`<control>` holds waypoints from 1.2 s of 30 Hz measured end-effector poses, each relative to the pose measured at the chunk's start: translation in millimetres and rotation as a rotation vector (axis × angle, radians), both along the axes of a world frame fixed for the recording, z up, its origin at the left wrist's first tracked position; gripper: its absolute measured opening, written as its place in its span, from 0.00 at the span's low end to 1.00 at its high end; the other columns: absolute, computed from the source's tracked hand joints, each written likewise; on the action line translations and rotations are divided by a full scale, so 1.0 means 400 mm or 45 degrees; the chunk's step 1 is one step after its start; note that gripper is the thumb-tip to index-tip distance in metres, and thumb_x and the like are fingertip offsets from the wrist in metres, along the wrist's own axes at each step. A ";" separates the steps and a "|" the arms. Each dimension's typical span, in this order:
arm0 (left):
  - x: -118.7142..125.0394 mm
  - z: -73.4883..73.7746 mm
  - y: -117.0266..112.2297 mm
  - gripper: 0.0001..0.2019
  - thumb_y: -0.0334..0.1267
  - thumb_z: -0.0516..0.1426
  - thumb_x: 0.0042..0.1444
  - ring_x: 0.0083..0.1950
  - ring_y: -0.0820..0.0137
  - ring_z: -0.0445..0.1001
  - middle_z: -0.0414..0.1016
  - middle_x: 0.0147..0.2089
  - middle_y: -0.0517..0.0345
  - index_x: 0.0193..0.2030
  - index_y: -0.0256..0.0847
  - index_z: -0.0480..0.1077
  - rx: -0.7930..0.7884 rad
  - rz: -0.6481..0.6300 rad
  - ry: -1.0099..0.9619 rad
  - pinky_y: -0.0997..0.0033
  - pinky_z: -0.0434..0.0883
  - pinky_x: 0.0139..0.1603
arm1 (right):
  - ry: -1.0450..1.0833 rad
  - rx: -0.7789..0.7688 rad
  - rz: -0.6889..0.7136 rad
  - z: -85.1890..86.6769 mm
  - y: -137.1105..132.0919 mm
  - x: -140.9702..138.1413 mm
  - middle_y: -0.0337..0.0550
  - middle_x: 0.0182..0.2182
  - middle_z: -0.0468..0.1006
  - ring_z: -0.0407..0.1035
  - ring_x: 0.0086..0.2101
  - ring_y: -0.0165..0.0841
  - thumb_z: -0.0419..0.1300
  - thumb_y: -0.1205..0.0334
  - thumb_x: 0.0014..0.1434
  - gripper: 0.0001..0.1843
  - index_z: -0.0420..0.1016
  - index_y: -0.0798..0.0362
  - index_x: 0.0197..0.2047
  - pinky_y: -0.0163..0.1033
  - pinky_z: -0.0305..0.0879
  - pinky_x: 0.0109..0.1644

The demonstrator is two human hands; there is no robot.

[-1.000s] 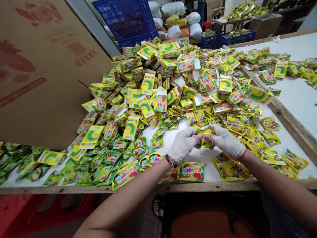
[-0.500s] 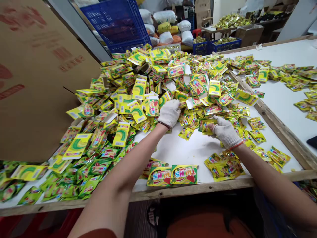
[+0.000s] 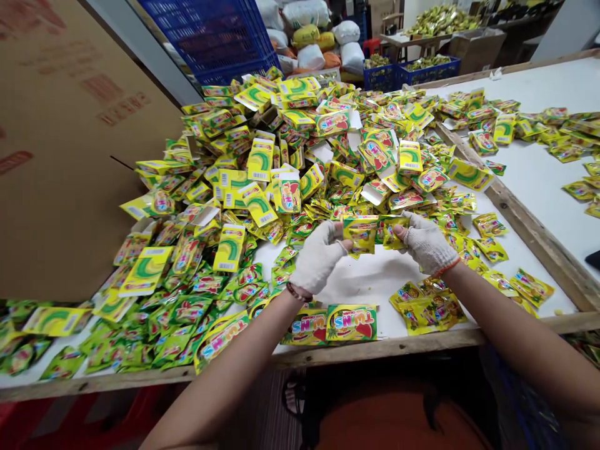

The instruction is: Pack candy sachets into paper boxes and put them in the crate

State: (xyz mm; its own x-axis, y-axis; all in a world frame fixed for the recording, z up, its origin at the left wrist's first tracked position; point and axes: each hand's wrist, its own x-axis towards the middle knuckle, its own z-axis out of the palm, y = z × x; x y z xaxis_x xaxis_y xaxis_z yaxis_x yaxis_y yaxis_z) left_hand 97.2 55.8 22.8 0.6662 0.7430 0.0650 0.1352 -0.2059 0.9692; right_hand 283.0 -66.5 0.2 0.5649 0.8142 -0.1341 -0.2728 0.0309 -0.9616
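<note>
Left hand (image 3: 319,257) and right hand (image 3: 427,242) hold yellow packets (image 3: 360,237), apparently unboxed, with many cartons (image 3: 261,159) left heaped toward eleven o'clock.

Half a second ago the left hand (image 3: 319,259) is reaching into the lower edge of the pile of boxes (image 3: 261,159); now it is drawn back, nearer the right hand (image 3: 426,244), its fingers pinching a yellow packet (image 3: 360,236). A second ago the two hands nearly meet around packaging; now they stand farther apart. The forearm has swung off the printed box (image 3: 222,339) by the counter (image 3: 349,284) edge, uncovering it again since half a second ago.
</note>
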 end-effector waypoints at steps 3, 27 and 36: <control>-0.001 0.011 -0.008 0.30 0.33 0.61 0.51 0.70 0.52 0.60 0.65 0.67 0.40 0.63 0.37 0.63 1.028 0.085 0.160 0.44 0.57 0.71 | -0.122 -0.044 -0.063 0.001 -0.004 0.003 0.31 0.24 0.72 0.63 0.21 0.25 0.74 0.47 0.42 0.35 0.70 0.53 0.48 0.32 0.62 0.22; -0.008 0.007 -0.080 0.19 0.39 0.64 0.49 0.46 0.57 0.73 0.75 0.46 0.49 0.47 0.39 0.68 1.319 -0.096 0.780 0.61 0.70 0.45 | -1.088 -0.106 0.018 0.050 -0.048 -0.023 0.41 0.29 0.76 0.68 0.31 0.34 0.61 0.53 0.55 0.14 0.75 0.54 0.37 0.40 0.66 0.37; -0.005 0.014 -0.079 0.28 0.35 0.65 0.48 0.50 0.56 0.73 0.74 0.52 0.46 0.57 0.38 0.66 1.520 -0.333 0.715 0.57 0.69 0.47 | -1.027 -0.148 0.404 0.080 -0.063 0.018 0.39 0.27 0.75 0.66 0.29 0.31 0.62 0.53 0.55 0.13 0.78 0.55 0.34 0.37 0.60 0.33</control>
State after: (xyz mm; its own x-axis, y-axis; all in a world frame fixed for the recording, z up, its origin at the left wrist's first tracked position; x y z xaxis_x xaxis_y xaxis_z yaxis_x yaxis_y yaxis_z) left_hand 95.4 24.1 28.5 0.9287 0.2719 0.2522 0.2793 -0.9602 0.0068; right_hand 290.3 -91.7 32.2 0.2726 0.9550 0.1167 0.5130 -0.0417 -0.8574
